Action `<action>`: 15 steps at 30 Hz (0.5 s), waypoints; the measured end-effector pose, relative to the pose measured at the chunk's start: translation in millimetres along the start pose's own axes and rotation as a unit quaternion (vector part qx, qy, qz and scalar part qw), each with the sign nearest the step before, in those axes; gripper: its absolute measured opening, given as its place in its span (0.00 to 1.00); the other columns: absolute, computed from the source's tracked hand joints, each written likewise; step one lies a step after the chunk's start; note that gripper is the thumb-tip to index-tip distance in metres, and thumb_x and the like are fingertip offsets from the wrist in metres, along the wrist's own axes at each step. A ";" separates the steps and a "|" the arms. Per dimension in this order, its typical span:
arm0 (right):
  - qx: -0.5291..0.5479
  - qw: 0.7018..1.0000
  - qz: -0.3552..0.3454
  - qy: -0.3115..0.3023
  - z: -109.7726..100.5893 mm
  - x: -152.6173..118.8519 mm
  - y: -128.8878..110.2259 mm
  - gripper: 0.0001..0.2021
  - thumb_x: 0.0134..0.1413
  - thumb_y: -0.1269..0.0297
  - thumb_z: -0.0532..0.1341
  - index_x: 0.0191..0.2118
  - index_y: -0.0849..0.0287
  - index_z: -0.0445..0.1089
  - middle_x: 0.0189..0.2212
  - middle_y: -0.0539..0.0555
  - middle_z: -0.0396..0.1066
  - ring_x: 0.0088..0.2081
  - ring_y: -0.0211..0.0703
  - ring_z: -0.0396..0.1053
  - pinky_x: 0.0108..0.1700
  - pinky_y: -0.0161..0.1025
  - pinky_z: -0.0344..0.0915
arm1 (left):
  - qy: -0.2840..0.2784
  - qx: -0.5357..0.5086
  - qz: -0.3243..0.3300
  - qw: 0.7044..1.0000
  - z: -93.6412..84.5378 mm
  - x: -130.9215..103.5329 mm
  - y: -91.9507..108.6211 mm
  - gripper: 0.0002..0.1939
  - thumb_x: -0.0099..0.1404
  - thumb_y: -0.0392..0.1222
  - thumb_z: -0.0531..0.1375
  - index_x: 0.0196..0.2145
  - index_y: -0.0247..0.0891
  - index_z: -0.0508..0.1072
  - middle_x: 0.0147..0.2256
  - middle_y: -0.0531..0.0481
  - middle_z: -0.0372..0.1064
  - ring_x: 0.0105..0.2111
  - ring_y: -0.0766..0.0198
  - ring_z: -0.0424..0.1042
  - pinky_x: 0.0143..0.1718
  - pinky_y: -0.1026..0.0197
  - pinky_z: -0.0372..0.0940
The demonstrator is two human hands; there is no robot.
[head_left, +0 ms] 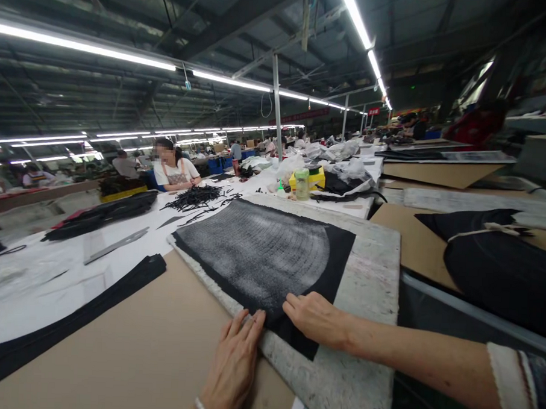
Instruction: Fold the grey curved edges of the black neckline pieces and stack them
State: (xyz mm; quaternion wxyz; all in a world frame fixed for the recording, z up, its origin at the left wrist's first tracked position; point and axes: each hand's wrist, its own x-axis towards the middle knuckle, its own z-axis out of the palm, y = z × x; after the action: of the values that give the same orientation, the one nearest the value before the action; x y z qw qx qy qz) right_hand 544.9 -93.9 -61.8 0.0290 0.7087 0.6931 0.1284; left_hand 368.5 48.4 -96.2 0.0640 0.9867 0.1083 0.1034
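Observation:
A black fabric sheet (pixel 271 252) with a greyish, dotted patch lies flat on a worn, stained grey board (pixel 373 281). My left hand (pixel 236 362) rests at the sheet's near edge, fingers stretched out and fingertips touching the fabric. To its right, my right hand (pixel 315 318) has its fingers bent and pinched at the sheet's near right part. The thumb side of that hand is mostly hidden. A tan board (pixel 126 343) lies under and left of the grey one.
Black strips (pixel 196 196) lie heaped on the white table beyond. A jar (pixel 301 184) stands by a yellow box (pixel 319 177). Tied black fabric (pixel 501 250) lies on cardboard at right. A long black piece (pixel 82 308) borders the left. A co-worker (pixel 175 167) sits across the table.

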 end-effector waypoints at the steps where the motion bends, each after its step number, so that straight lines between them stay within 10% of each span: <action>1: 0.007 1.000 0.003 0.006 0.5 -1.5 2.3 0.09 0.55 0.80 0.50 0.36 0.62 0.64 0.32 0.54 0.68 0.27 0.42 0.68 0.23 0.37 0.56 | -0.004 0.003 -0.007 1.000 -1.0 0.6 1.5 0.31 0.64 0.27 0.44 0.63 0.43 0.54 0.60 0.55 0.59 0.62 0.56 0.54 0.60 0.52 0.54; 9: 0.140 0.982 0.087 0.087 -1.2 -16.8 30.9 0.06 0.57 0.72 0.52 0.34 0.61 0.65 0.32 0.54 0.68 0.27 0.38 0.65 0.27 0.35 0.56 | -0.017 -0.029 -0.043 0.999 -7.0 3.9 9.1 0.30 0.64 0.29 0.47 0.59 0.55 0.60 0.60 0.62 0.59 0.61 0.59 0.53 0.60 0.53 0.50; 15: 0.299 0.907 0.226 0.190 -9.0 -33.1 76.2 0.06 0.57 0.63 0.52 0.33 0.56 0.65 0.25 0.50 0.69 0.26 0.39 0.68 0.28 0.35 0.62 | 0.025 -0.039 -0.060 0.997 10.8 4.0 2.9 0.28 0.64 0.32 0.49 0.57 0.58 0.64 0.59 0.58 0.61 0.60 0.57 0.54 0.59 0.51 0.51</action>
State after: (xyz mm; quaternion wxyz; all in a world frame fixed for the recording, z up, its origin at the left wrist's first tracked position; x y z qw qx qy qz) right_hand 617.0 -130.8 -41.1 -0.3463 0.7838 0.5130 0.0503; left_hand 375.3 45.4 -105.5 0.1059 0.9722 0.1651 0.1279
